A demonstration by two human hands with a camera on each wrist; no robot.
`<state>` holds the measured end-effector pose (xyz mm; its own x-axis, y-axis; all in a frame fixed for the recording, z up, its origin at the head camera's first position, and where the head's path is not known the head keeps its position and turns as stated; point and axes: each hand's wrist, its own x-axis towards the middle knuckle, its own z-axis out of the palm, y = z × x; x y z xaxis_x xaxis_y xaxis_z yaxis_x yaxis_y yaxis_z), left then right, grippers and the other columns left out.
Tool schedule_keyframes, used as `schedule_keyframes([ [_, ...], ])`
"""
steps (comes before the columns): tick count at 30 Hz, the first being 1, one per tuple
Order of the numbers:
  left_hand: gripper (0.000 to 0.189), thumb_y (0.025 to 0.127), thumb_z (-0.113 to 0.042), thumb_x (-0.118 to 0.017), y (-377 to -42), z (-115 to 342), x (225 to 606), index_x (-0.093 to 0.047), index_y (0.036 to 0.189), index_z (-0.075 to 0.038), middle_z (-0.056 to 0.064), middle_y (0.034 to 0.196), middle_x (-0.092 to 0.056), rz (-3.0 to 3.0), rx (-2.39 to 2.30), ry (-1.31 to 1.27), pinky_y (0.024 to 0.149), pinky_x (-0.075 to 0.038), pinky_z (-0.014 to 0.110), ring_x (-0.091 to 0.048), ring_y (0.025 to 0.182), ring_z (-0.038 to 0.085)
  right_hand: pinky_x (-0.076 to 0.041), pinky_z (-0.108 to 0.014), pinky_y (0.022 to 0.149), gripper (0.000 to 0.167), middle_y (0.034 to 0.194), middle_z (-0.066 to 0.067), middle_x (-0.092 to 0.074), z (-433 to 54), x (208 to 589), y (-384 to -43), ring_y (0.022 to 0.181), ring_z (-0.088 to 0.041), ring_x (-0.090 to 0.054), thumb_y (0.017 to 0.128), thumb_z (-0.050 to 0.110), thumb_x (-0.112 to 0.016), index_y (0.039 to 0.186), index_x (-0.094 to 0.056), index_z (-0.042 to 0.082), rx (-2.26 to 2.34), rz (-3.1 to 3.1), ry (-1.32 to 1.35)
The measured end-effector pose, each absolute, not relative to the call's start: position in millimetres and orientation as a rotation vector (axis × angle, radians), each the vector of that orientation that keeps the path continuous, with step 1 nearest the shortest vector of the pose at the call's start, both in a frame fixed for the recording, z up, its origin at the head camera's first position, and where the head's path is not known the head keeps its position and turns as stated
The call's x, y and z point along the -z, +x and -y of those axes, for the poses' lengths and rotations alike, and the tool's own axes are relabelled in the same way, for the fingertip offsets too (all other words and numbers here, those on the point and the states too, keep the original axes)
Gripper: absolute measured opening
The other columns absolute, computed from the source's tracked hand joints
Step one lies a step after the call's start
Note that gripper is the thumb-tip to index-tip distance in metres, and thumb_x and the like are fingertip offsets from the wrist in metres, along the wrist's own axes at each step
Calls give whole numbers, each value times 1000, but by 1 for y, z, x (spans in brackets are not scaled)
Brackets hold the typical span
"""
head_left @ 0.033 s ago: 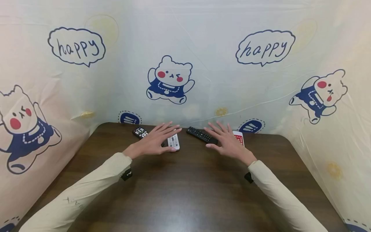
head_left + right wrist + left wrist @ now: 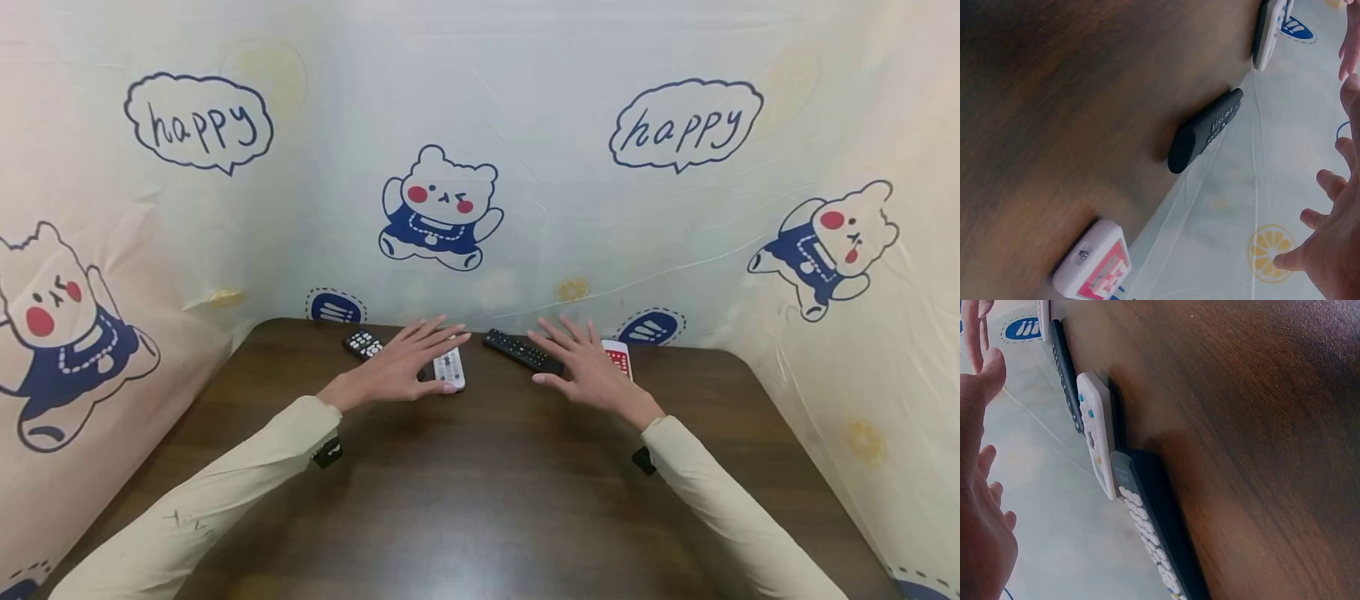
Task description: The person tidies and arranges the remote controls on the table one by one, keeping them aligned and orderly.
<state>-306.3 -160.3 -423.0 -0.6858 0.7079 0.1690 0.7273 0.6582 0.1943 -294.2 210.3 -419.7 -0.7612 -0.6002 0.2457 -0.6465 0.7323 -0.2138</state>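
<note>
My left hand hovers with spread fingers over a black remote control with white buttons and a white remote control. In the left wrist view a gap separates that hand from both the black remote and the white one. Fingers likewise spread, my right hand is held above a slim black remote control and a white device with a red button face. The right wrist view shows it apart from the slim remote and the red-faced device. Neither hand holds anything.
All the devices lie near the far edge of a dark wooden table. A pale printed cloth hangs right behind that edge and along both sides. Each sleeved wrist wears a black band.
</note>
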Motion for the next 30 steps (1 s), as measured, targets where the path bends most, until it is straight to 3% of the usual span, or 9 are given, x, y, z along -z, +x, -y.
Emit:
schedule_keyframes([
  [8, 85, 97, -62, -61, -303, 164, 433, -25, 168, -30, -1, 175, -22, 2809, 457, -1186, 133, -13, 61, -11, 163, 32, 1, -74, 127, 75, 175, -1, -19, -206, 423, -295, 162, -37, -12, 104, 51, -59, 168, -24, 32, -446, 2761, 980],
  [17, 80, 97, -48, -69, -305, 176, 424, -36, 164, -19, 8, 171, -31, 2755, 454, -1123, 130, -17, 66, -22, 159, 40, -3, -74, 127, 74, 174, -6, -23, -208, 421, -297, 160, -40, -16, 104, 46, -61, 167, -29, 24, -477, 2767, 942],
  [24, 80, 96, -48, -71, -307, 179, 425, -39, 163, -19, 7, 172, -31, 2769, 417, -1084, 131, -14, 63, -20, 160, 38, -1, -71, 129, 72, 176, 0, -19, -214, 427, -302, 162, -35, -12, 105, 50, -57, 167, -24, 33, -427, 2808, 915],
  [30, 80, 97, -50, -70, -312, 184, 427, -36, 165, -21, 5, 173, -28, 2796, 410, -1052, 132, -13, 62, -17, 161, 36, -3, -72, 128, 71, 175, -4, -21, -217, 430, -305, 161, -40, -15, 104, 48, -60, 166, -31, 30, -432, 2821, 914],
])
